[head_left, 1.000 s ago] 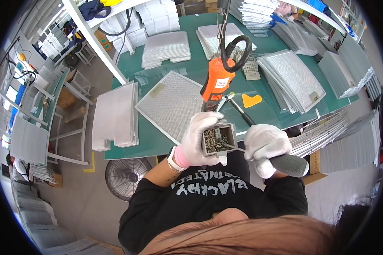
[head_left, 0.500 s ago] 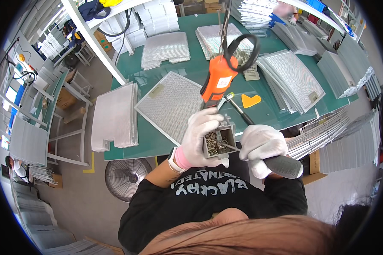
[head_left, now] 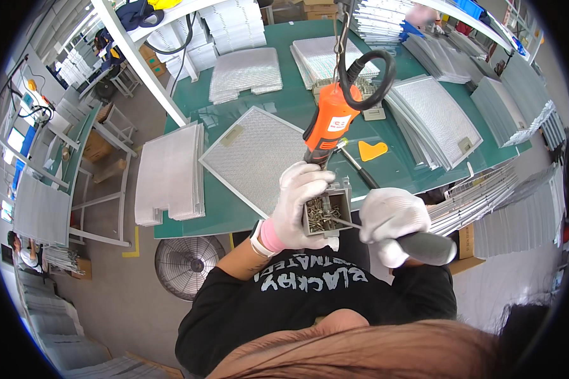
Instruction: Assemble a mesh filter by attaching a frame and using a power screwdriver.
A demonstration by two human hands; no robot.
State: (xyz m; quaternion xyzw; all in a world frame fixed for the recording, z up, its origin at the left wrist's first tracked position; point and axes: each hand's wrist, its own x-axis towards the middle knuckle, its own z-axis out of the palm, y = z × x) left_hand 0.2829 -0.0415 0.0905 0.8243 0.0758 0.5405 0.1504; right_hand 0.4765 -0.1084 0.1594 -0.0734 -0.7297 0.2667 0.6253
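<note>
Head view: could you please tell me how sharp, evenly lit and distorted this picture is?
Head view: strong fisheye, so the green table edges bow and a black rim frames the picture; lighting is bright and even with soft glare on the tabletop; the left hand, the small box of screws and the right hand are sharp; the hair at the bottom is blurred.

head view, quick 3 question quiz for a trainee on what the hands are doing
1. True or false: the left hand holds a small grey box of screws.
2. What does the right hand grip? A) yellow scraper B) grey-handled tool C) fan
3. Fill in: the orange power screwdriver hangs above the ___ table.

Key: 1 true; 2 B; 3 green
</note>
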